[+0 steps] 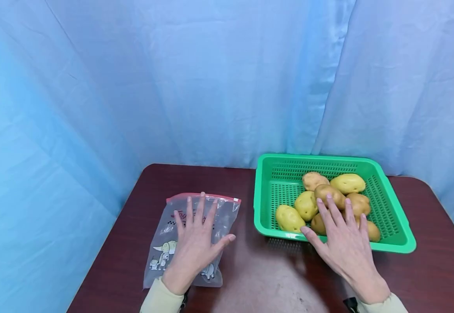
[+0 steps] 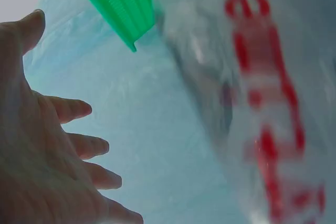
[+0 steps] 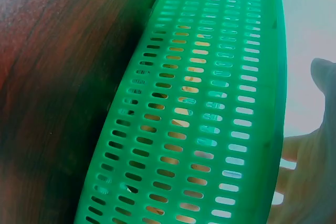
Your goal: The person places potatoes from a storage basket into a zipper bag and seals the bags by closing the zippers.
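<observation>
- Eight potatoes [image 1: 306,204] can be counted in the basket [image 1: 258,195]; some are yellow, others browner, one pinkish, and one is perched on top of the rest.
- The basket, bright green, is pierced with slots on its sides and base, and is set on the right of the table [image 1: 266,271].
- On the left of the table, apart from the basket, a clear bag [image 1: 167,234] is laid flat; it is edged at the far side with a red zip strip, on which a white slider is seen at the right end.
- The bag is printed with red lettering, a checked band and cartoon animals.
- The left hand [image 1: 196,243] is held over the bag, fingers straight and fanned, thumb out; a gap is shown beneath it in the left wrist view, and nothing is grasped.
- The right hand [image 1: 343,245] is spread likewise, released, its fingers stretched across the basket's near rim and over the potatoes; whether they are touched cannot be told.
</observation>
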Motion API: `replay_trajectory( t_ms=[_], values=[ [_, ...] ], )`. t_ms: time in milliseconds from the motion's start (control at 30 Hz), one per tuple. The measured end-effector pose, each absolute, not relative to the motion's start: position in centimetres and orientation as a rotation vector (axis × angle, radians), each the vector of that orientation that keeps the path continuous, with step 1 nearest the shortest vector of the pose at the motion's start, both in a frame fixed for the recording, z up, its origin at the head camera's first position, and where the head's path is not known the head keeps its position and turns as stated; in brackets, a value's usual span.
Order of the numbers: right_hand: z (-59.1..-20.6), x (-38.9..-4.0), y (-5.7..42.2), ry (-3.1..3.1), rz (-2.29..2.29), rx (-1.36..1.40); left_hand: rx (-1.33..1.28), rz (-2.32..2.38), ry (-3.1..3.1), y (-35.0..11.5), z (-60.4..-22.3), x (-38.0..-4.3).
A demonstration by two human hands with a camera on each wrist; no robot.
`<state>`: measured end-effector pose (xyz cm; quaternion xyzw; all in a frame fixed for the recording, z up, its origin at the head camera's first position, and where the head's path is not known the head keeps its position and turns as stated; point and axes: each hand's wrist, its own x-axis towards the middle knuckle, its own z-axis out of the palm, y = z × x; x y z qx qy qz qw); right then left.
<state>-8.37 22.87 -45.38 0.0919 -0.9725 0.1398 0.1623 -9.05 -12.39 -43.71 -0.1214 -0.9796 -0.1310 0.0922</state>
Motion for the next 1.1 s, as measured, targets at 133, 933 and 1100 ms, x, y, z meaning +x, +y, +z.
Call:
replay_trajectory(
  t_ms=[133, 933, 1100],
  values=[
    [-45.3, -8.3, 22.8, -2.794, 0.409, 0.263, -0.353, -0.379, -2.893, -13.6, -42.9, -8.7],
    [-45.9, -8.4, 23.5, -2.809, 0.442, 0.303, -0.222, -0.446, -2.875, -23.0, -40.9, -10.4],
    [-45.8, -8.6, 23.5, -2.809, 0.448, 0.316, -0.136, -0.527, -2.925, -24.8, -42.7, -11.4]
  ],
)
